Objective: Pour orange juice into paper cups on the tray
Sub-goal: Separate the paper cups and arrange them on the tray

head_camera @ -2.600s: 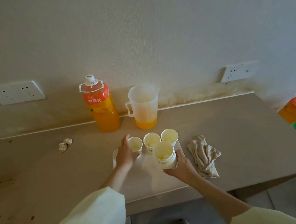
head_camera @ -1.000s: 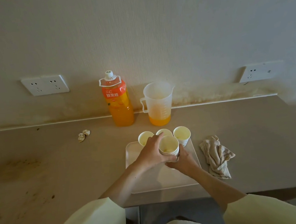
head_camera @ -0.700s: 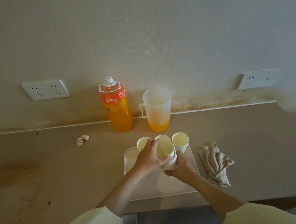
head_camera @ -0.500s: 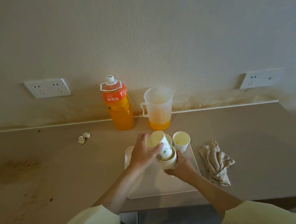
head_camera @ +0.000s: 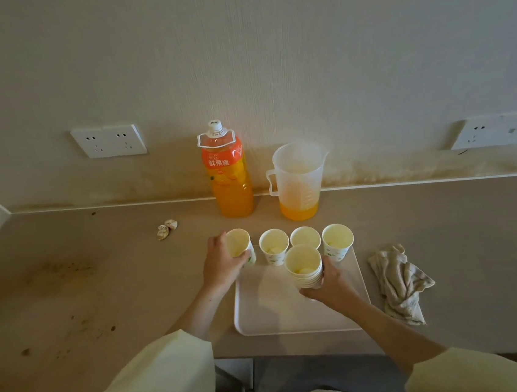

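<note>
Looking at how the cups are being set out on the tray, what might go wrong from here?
The cup in the left hand sits at the tray's far-left corner, perhaps partly off it, so it might tip. The row stands crowded along the far edge, so pouring from the pitcher may splash neighbours. The right hand grips a cup stack above the tray and could knock them.

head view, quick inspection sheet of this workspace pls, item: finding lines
surface: beige counter, dark stains at left
job's things: white tray with three separate paper cups along its far edge; capped juice bottle and jug with a little juice stand by the wall
clutter: crumpled paper; rag right of tray
hands: left hand holds a fourth cup at tray's far left corner; right hand holds cup stack
cables: nothing seen
surroundings: wall sockets
</note>
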